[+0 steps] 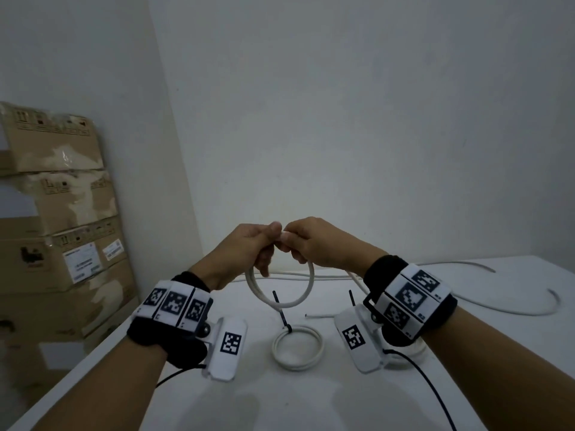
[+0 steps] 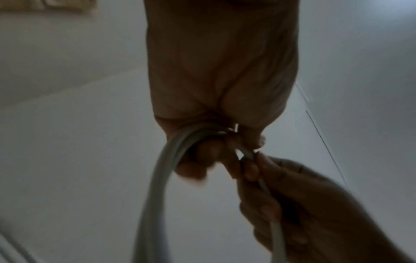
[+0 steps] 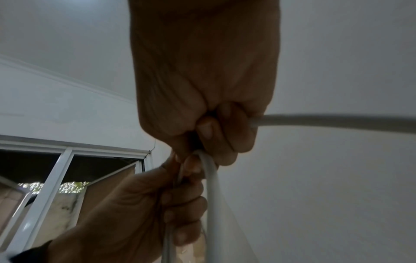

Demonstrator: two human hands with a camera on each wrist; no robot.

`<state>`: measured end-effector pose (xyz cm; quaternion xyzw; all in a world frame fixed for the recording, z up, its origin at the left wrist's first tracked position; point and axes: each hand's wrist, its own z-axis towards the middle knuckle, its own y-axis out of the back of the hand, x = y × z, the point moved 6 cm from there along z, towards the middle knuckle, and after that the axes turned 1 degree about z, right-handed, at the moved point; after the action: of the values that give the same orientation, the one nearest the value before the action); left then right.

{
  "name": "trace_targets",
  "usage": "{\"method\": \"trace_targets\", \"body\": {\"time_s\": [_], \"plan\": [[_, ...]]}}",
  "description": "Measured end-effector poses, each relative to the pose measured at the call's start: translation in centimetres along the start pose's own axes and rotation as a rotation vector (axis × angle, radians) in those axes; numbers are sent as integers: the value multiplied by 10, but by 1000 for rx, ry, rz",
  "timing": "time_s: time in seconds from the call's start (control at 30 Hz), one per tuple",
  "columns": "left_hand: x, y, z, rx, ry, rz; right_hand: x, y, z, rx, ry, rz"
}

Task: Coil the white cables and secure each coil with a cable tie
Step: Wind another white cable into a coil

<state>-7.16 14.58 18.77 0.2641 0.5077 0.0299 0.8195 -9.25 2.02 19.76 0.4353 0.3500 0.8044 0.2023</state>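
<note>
While both hands clench it, white cable [image 1: 278,293] loop hangs below grip (fists touching).

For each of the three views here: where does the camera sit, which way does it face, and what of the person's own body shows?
Head: worn on the head, facing forward and down at the white table; both forearms, left hand and right hand raise a cable loop above a tied coil.
Left wrist: looks along the left hand toward wall and ceiling; the right hand enters.
Right wrist: looks along the right hand; the left hand enters.
Shared: every view shows both hands gripping the loop.
</note>
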Motion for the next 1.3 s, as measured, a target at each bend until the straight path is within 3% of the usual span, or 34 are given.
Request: {"method": "trace_targets", "body": {"time_s": [0.07, 0.17, 0.4, 0.53, 0.67, 0.73, 0.83, 0.93, 1.1, 1.3], "plan": [[1, -1, 4, -46, 19, -68, -3, 2, -1, -23, -8, 26], [7, 4, 3, -229, 31, -157, -10, -4, -6, -22, -49, 89], [15, 18, -5, -486, 35, -387, -22, -12, -15, -126, -81, 488], [22, 11, -12, -422, 42, -441, -18, -1, -7, -199, -84, 326], [15, 27, -15, -331, -22, 52, -14, 3, -2, -67, -77, 68], [3, 20, -10, -188, -36, 183, -9, 0, 1, 4, -64, -15], [-2, 2, -4, -18, 29, 95, 0, 0, 5, 29, -46, -29], [4, 0, -4, -74, 29, -58, -4, 4, 2, 45, -70, 81], [21, 21, -9, -316, 11, -357, -25, -11, -13, 69, -109, 319], [40, 9, -23, -435, 31, -555, -17, -12, -9, -33, -22, 335]]}}
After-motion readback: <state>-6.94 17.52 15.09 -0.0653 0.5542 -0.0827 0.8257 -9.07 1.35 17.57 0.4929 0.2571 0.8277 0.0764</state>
